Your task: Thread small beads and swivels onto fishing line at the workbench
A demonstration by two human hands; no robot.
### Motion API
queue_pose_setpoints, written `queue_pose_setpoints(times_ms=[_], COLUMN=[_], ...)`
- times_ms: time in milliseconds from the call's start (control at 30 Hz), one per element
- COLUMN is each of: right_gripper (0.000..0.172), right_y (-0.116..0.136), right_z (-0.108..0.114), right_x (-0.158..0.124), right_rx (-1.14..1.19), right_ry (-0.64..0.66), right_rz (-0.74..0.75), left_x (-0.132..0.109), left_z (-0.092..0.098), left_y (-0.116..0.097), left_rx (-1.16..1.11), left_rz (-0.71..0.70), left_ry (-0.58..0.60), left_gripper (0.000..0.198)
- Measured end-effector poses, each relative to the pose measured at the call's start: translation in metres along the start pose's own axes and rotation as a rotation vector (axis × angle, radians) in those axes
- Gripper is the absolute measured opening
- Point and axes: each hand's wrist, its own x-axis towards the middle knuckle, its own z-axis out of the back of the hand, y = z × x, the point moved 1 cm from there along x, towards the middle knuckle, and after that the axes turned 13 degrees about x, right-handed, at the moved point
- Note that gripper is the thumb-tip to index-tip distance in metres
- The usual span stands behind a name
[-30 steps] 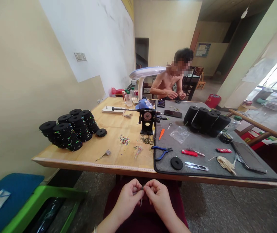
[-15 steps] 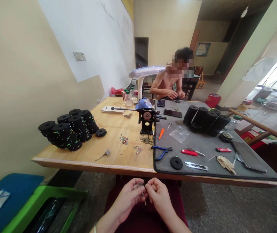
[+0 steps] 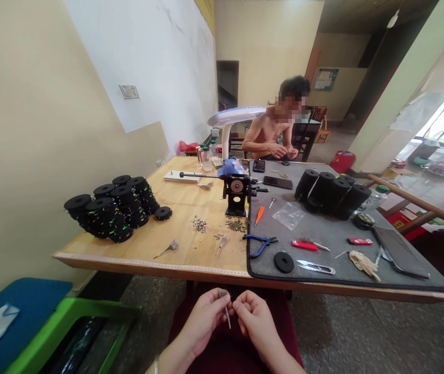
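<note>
My left hand point(image 3: 206, 316) and my right hand point(image 3: 253, 316) are held close together over my lap, just below the front edge of the wooden table point(image 3: 175, 228). Both are pinched. Between their fingertips hangs a small thin pale piece point(image 3: 227, 314), like a short pin or float, with a darker bit at its top. I cannot make out any line between the fingers. On the table nearest my hands lie blue pliers point(image 3: 259, 243), a black disc spool point(image 3: 284, 262) and a small silver clipper point(image 3: 315, 267).
A grey mat point(image 3: 323, 228) covers the table's right half, with a red knife, phones and black spools point(image 3: 331, 192). Stacked black spools point(image 3: 108, 205) stand at the left. A black hand-crank winder point(image 3: 236, 193) and a lamp stand mid-table. A person works at the far end. A green-and-blue stool point(image 3: 30, 317) is at lower left.
My hands have shifted slightly, staying pinched together. The small pale piece now hangs down more plainly between the fingertips. The view has barely moved.
</note>
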Motion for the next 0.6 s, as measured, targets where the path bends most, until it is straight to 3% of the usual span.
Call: queue_pose_setpoints(times_ms=[333,600], right_gripper=[0.032,0.031], right_y=[0.0003,-0.0020], right_z=[-0.0021,-0.0024], right_x=[-0.0027,-0.0023], right_rx=[0.007,0.048], right_ry=[0.038,0.052], right_rz=[-0.080,-0.095], left_x=[-0.0008,-0.0034], left_z=[0.0016,-0.0009], left_y=[-0.0050,-0.0098], left_rx=[0.265,0.360], left_rz=[-0.194,-0.243], left_ry=[-0.084,-0.099], left_gripper=[0.023,0.023])
